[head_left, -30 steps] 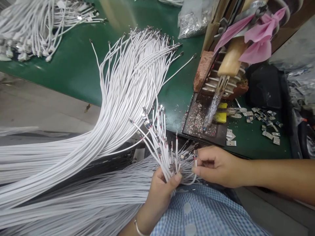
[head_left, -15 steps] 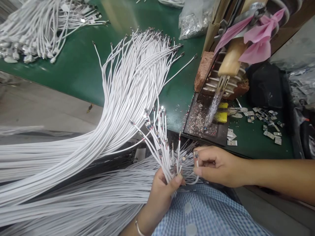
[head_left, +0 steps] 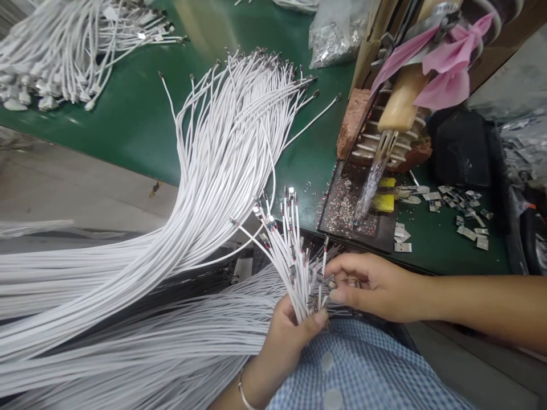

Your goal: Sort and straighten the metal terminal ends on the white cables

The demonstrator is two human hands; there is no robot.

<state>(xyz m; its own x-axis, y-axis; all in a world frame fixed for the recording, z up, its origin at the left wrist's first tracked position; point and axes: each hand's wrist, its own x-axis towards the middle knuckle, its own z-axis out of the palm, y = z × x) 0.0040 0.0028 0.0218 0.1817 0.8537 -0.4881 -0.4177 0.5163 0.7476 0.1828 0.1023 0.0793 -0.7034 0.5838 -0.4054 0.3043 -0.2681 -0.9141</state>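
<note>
White cable bundle (head_left: 301,285) | clasped in left hand (head_left: 287,336), tips fanned near desk (head_left: 128,136) edge | right hand (head_left: 380,287) beside it, fingers curled, hold unclear | low, light grip should spare wired tips

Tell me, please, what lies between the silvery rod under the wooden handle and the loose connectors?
In the head view, yellow material and slender metal pieces lie between them.
</note>
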